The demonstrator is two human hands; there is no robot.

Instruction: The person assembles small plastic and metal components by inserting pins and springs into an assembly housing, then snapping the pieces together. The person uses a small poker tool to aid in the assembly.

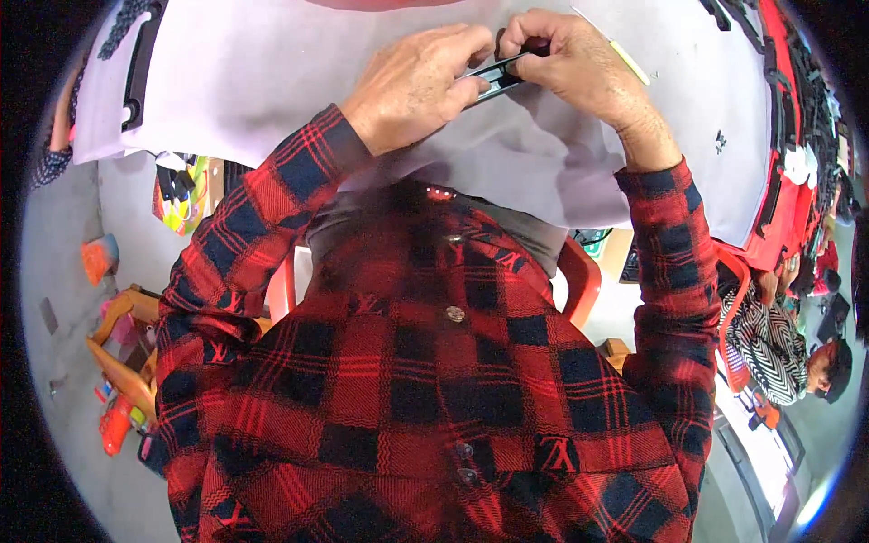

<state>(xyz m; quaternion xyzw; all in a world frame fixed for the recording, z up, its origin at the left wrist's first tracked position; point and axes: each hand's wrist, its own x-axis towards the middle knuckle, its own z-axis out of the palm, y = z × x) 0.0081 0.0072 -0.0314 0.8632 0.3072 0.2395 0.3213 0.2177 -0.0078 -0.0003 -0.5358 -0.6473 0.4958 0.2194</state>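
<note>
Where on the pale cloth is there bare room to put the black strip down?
Bare cloth lies left of the left hand, up to the dark strap. Another bare patch sits right of the right hand, past the thin yellow stick. The red stack crowds the far right edge.

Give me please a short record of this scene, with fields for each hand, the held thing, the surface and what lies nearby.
left hand: grips one end of the thin black flat strip
right hand: pinches the other end
held thing: thin black flat strip, shiny, between both hands
surface: pale lilac cloth spread out beneath the hands
nearby: slim yellow stick on the cloth, right of the right hand
</note>
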